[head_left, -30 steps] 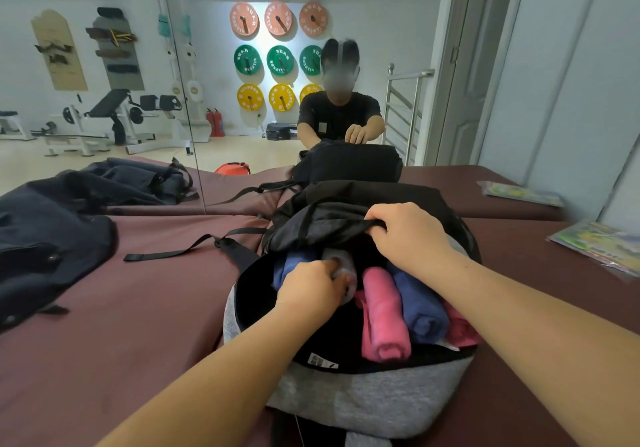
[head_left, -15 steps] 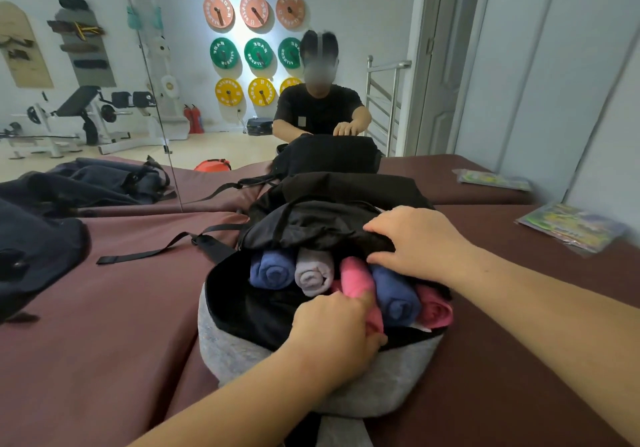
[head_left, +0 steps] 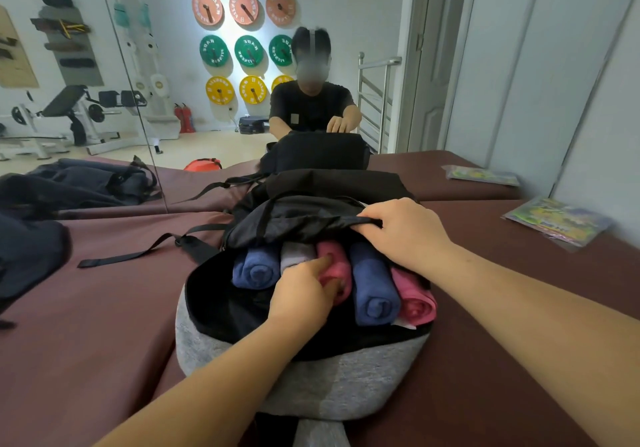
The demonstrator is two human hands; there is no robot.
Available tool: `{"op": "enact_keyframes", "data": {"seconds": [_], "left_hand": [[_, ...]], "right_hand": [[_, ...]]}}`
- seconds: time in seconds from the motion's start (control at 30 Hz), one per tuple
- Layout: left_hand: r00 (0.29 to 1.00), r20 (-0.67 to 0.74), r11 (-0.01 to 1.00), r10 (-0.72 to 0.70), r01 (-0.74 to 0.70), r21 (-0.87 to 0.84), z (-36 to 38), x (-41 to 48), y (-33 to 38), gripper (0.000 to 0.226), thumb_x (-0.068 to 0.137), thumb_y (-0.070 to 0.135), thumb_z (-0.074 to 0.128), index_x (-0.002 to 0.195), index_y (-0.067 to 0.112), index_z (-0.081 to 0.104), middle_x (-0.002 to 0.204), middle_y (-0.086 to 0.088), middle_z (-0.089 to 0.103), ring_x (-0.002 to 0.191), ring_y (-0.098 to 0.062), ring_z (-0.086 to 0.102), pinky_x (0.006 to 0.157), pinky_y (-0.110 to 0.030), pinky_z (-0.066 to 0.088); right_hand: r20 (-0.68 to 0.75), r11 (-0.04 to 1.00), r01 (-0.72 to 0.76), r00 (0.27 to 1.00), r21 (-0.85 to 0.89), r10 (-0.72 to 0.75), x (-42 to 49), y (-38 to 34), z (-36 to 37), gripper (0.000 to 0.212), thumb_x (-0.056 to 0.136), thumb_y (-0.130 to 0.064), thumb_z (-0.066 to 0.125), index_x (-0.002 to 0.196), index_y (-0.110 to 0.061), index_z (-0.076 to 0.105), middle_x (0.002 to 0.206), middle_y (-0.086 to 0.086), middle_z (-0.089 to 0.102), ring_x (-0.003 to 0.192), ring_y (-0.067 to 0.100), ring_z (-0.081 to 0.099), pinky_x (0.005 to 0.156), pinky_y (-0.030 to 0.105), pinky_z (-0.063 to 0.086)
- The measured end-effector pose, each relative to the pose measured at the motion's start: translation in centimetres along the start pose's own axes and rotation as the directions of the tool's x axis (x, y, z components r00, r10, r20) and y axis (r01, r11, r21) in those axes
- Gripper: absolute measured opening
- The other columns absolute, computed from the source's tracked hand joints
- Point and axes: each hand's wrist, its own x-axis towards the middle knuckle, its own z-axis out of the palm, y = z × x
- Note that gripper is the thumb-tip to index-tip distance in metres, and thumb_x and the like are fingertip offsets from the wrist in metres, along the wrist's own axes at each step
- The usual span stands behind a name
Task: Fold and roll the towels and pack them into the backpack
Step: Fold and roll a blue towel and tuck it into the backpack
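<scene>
Left hand (head_left: 304, 297) has crept up the mid pink roll (head_left: 337, 263): finger on top, thumb at its near end, which reads as a pinch. Right hand (head_left: 405, 235) grips the flap (head_left: 294, 221) at centre frame, holding the bag (head_left: 311, 387) open. Five rolls (head_left: 374, 291) sit side by side inside. They look soft, light & springy and would prob. unroll if tugged by an edge, so grasp round the whole body & push in.
</scene>
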Motion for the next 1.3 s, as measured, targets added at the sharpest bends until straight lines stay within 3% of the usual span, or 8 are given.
{"op": "enact_keyframes", "data": {"seconds": [0.2, 0.33, 0.47, 0.6, 0.77, 0.97, 1.13, 1.3], "left_hand": [[0.997, 0.063, 0.987, -0.051, 0.06, -0.149, 0.0, 0.8, 1.5, 0.031, 0.094, 0.023, 0.059, 0.124, 0.028, 0.065, 0.088, -0.011, 0.072, 0.067, -0.034, 0.071, 0.059, -0.045, 0.062], [0.971, -0.085, 0.975, 0.223, -0.221, 0.036, 0.0, -1.7, 2.3, 0.016, 0.088, 0.041, 0.056, 0.096, 0.028, 0.064, 0.068, 0.005, 0.065, 0.068, -0.019, 0.062, 0.064, -0.038, 0.055], [0.951, 0.082, 0.934, 0.298, -0.308, 0.18, 1.0, -3.9, 4.9, 0.062, 0.082, 0.073, 0.057, 0.137, 0.044, 0.053, 0.091, 0.008, 0.073, 0.093, -0.016, 0.068, 0.073, -0.033, 0.056], [0.964, 0.05, 0.944, 0.261, -0.266, 0.198, 2.4, -3.2, 5.2, 0.055, 0.083, 0.063, 0.065, 0.133, 0.043, 0.056, 0.107, 0.006, 0.074, 0.104, -0.021, 0.068, 0.079, -0.037, 0.058], [0.983, -0.017, 0.983, 0.181, -0.18, 0.029, 2.5, -0.6, 5.2, 0.04, 0.085, 0.04, 0.074, 0.123, 0.029, 0.07, 0.111, -0.004, 0.077, 0.108, -0.027, 0.069, 0.088, -0.039, 0.057], [0.996, -0.043, 0.996, 0.084, -0.085, -0.023, 2.9, 1.9, 4.5, 0.048, 0.089, 0.029, 0.073, 0.136, 0.023, 0.065, 0.122, -0.008, 0.074, 0.115, -0.026, 0.067, 0.086, -0.022, 0.045], [0.97, -0.049, 0.971, 0.238, -0.24, -0.024, 3.5, -1.2, 5.2, 0.025, 0.086, 0.044, 0.063, 0.099, 0.022, 0.064, 0.078, -0.002, 0.07, 0.074, -0.022, 0.067, 0.065, -0.036, 0.053], [0.954, 0.173, 0.962, 0.246, -0.262, 0.076, 4.4, -2.3, 6.5, 0.059, 0.084, 0.045, 0.067, 0.139, 0.028, 0.054, 0.109, -0.007, 0.072, 0.103, -0.029, 0.067, 0.085, -0.039, 0.057]], "right_hand": [[0.039, 0.994, 0.025, 0.999, 0.105, -0.029, 0.3, 0.4, 0.0, 0.02, 0.094, -0.049, 0.062, 0.107, -0.04, 0.074, 0.091, -0.015, 0.07, 0.092, 0.015, 0.065, 0.068, 0.031, 0.044], [0.058, 0.99, 0.126, 0.99, 0.065, -0.129, -0.5, 2.3, -0.4, 0.036, 0.09, -0.051, 0.066, 0.122, -0.037, 0.068, 0.115, -0.015, 0.067, 0.105, 0.011, 0.062, 0.084, 0.035, 0.052], [0.138, 0.974, 0.202, 0.973, -0.106, -0.187, -2.0, 4.2, -1.2, 0.052, 0.085, -0.063, 0.065, 0.132, -0.043, 0.059, 0.124, -0.018, 0.063, 0.117, 0.009, 0.059, 0.089, 0.036, 0.053], [0.088, 0.956, 0.165, 0.985, -0.241, -0.148, -2.8, 5.8, -1.2, 0.036, 0.095, -0.06, 0.05, 0.121, -0.04, 0.067, 0.116, -0.014, 0.069, 0.113, 0.016, 0.062, 0.076, 0.033, 0.051], [-0.104, 0.998, -0.015, 0.994, 0.063, 0.022, -1.6, 5.2, -1.8, 0.022, 0.095, -0.046, 0.058, 0.106, -0.038, 0.075, 0.096, -0.007, 0.076, 0.094, 0.026, 0.068, 0.072, 0.035, 0.052], [-0.104, 0.977, -0.065, 0.991, 0.202, 0.088, -1.5, 4.0, -1.3, 0.02, 0.095, -0.044, 0.058, 0.096, -0.035, 0.075, 0.068, -0.011, 0.065, 0.073, 0.016, 0.063, 0.069, 0.036, 0.055], [-0.096, 0.96, -0.107, 0.986, 0.26, 0.136, -1.7, 5.0, -1.0, 0.019, 0.091, -0.05, 0.06, 0.101, -0.044, 0.075, 0.081, -0.013, 0.073, 0.086, 0.016, 0.068, 0.076, 0.038, 0.057], [-0.117, 0.912, -0.092, 0.982, 0.399, 0.15, -1.4, 4.7, -0.4, 0.021, 0.086, -0.052, 0.062, 0.098, -0.043, 0.076, 0.078, -0.006, 0.076, 0.081, 0.013, 0.071, 0.076, 0.043, 0.059]]}}
